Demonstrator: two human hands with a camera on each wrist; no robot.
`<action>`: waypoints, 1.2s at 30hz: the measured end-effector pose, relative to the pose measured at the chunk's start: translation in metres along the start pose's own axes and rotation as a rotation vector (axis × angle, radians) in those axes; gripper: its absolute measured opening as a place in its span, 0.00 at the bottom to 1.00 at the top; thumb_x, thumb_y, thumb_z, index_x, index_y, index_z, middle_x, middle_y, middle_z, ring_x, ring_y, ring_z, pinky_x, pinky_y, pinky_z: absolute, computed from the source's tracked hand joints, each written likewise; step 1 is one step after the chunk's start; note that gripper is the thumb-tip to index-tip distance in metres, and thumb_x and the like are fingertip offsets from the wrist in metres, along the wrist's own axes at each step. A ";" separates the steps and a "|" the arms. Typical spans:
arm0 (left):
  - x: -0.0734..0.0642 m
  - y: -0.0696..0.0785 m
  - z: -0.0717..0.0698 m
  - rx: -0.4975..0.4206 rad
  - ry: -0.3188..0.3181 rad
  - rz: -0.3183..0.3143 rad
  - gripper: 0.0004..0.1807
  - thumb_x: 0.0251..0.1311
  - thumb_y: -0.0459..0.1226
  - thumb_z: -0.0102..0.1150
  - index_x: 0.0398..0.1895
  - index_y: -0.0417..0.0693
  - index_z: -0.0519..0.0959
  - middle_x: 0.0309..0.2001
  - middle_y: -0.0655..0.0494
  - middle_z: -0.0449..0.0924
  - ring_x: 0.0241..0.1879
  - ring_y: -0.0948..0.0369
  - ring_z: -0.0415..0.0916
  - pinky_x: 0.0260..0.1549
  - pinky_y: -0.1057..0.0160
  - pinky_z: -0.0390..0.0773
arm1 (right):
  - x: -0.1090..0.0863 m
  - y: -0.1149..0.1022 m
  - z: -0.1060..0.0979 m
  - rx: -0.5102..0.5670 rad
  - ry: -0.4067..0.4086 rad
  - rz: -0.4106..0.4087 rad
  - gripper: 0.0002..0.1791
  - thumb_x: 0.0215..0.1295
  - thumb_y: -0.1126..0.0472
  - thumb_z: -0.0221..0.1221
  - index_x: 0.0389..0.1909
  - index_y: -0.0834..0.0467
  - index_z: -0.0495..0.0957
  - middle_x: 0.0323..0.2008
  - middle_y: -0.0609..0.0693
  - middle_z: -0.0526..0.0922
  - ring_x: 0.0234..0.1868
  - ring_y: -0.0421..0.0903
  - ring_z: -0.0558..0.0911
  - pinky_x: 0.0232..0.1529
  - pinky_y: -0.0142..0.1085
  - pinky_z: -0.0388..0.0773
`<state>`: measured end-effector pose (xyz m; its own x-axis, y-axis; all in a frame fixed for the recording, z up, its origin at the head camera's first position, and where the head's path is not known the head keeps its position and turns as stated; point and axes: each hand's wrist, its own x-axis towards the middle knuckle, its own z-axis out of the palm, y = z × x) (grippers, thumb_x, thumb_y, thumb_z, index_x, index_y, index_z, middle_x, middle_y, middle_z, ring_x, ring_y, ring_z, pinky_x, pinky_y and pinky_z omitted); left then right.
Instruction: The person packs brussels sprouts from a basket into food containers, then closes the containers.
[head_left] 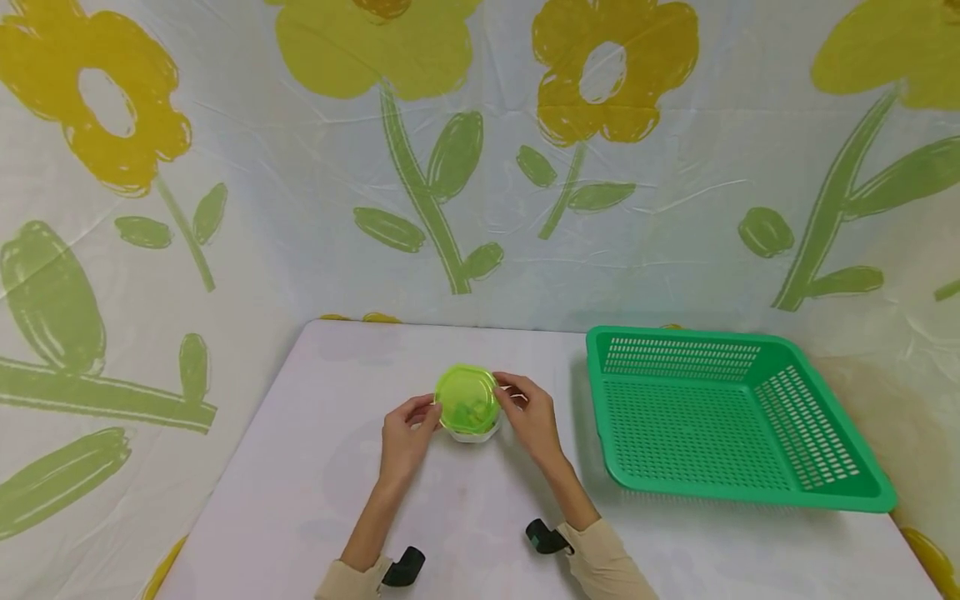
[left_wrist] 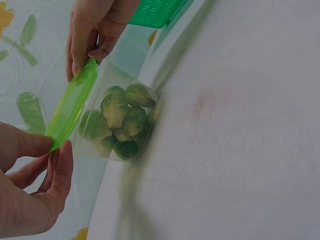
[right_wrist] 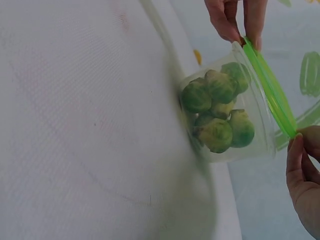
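Note:
A clear plastic container (right_wrist: 225, 145) with several Brussels sprouts (right_wrist: 215, 100) inside stands on the table. Over its mouth is a translucent lime-green lid (head_left: 468, 398). My left hand (head_left: 407, 437) pinches the lid's left edge between thumb and fingers. At the opposite edge my right hand (head_left: 531, 417) pinches the lid the same way. In the right wrist view the lid sits slightly askew, close over the container's rim, with a narrow gap along one side. Through the container wall, the left wrist view shows the sprouts (left_wrist: 120, 117) heaped at the bottom.
A large green plastic basket (head_left: 697, 433) with slotted walls stands at the right of the white table (head_left: 337, 367). Behind and beside the table hangs a white cloth (head_left: 300, 167) printed with yellow flowers. A dark wrist camera (head_left: 405, 567) sticks out at each sleeve.

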<state>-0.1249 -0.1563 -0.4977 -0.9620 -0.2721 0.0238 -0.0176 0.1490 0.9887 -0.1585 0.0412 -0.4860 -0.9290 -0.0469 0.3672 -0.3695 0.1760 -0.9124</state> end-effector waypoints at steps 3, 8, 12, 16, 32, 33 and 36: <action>-0.002 0.000 0.000 0.013 -0.013 -0.001 0.12 0.66 0.30 0.66 0.50 0.32 0.84 0.37 0.43 0.84 0.35 0.55 0.84 0.41 0.48 0.86 | 0.001 0.017 0.001 -0.013 0.009 0.004 0.13 0.67 0.74 0.64 0.51 0.71 0.84 0.45 0.66 0.86 0.42 0.64 0.84 0.44 0.39 0.84; -0.001 -0.004 0.001 0.015 -0.037 -0.019 0.14 0.65 0.29 0.66 0.52 0.33 0.83 0.36 0.45 0.84 0.33 0.58 0.83 0.41 0.51 0.86 | 0.003 0.030 0.000 -0.012 0.016 0.035 0.12 0.67 0.70 0.66 0.50 0.65 0.86 0.44 0.59 0.88 0.41 0.58 0.85 0.42 0.31 0.82; -0.001 -0.007 0.001 0.037 -0.053 -0.009 0.16 0.65 0.29 0.67 0.55 0.33 0.82 0.34 0.45 0.84 0.31 0.58 0.82 0.37 0.57 0.86 | 0.003 0.033 -0.001 -0.020 0.003 0.072 0.11 0.68 0.68 0.66 0.50 0.61 0.87 0.44 0.56 0.88 0.42 0.54 0.85 0.42 0.29 0.81; -0.001 -0.008 0.000 0.050 -0.063 -0.016 0.19 0.63 0.30 0.69 0.57 0.35 0.81 0.33 0.46 0.84 0.29 0.59 0.82 0.34 0.61 0.86 | 0.003 0.033 -0.002 -0.041 -0.015 0.100 0.11 0.69 0.68 0.66 0.50 0.61 0.88 0.45 0.55 0.88 0.43 0.53 0.85 0.42 0.28 0.81; 0.009 -0.012 -0.001 0.090 -0.160 -0.106 0.21 0.67 0.37 0.67 0.60 0.38 0.79 0.40 0.48 0.81 0.33 0.56 0.83 0.37 0.62 0.84 | 0.005 0.039 -0.004 -0.112 -0.037 0.057 0.10 0.68 0.68 0.66 0.49 0.63 0.87 0.44 0.56 0.88 0.40 0.55 0.84 0.39 0.30 0.80; 0.011 -0.011 0.000 0.086 -0.159 -0.110 0.21 0.68 0.38 0.66 0.60 0.38 0.79 0.41 0.47 0.81 0.34 0.57 0.83 0.38 0.60 0.85 | 0.005 0.040 -0.003 -0.110 -0.041 0.067 0.10 0.68 0.68 0.66 0.49 0.63 0.87 0.44 0.56 0.87 0.40 0.55 0.84 0.40 0.30 0.80; 0.017 -0.012 0.001 0.051 -0.156 -0.119 0.20 0.71 0.40 0.64 0.59 0.36 0.80 0.42 0.45 0.82 0.34 0.59 0.83 0.40 0.56 0.86 | 0.005 0.040 -0.003 -0.121 -0.054 0.083 0.10 0.70 0.66 0.64 0.50 0.63 0.86 0.45 0.56 0.87 0.42 0.55 0.84 0.41 0.32 0.80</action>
<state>-0.1418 -0.1617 -0.5099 -0.9827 -0.1407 -0.1204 -0.1442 0.1736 0.9742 -0.1783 0.0506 -0.5203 -0.9571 -0.0795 0.2786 -0.2895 0.2982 -0.9096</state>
